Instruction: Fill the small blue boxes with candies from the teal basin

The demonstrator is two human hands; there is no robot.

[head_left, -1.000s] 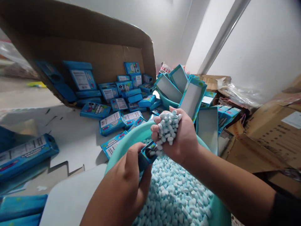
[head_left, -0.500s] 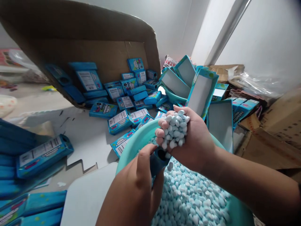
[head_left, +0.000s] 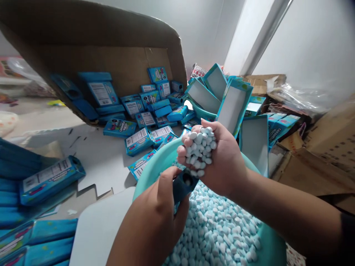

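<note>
My right hand [head_left: 219, 159] is cupped around a heap of small pale blue candies [head_left: 199, 149], tipped toward a small dark blue box [head_left: 183, 184]. My left hand [head_left: 155, 221] grips that box, its round opening facing up just under the candies. Both hands hover over a teal basin [head_left: 151, 170] filled with the same candies [head_left: 219, 232].
Many blue candy boxes [head_left: 138, 138] lie scattered on the white surface and inside a tipped cardboard carton [head_left: 91, 48]. Opened empty blue boxes [head_left: 233, 107] stand behind the basin. More blue boxes [head_left: 47, 181] lie at left. Brown cartons and plastic wrap [head_left: 305, 101] sit at right.
The view has shifted slightly. My right hand keeps the candies over the box's opening, and the left hand still holds the box, now a little lower and left.
</note>
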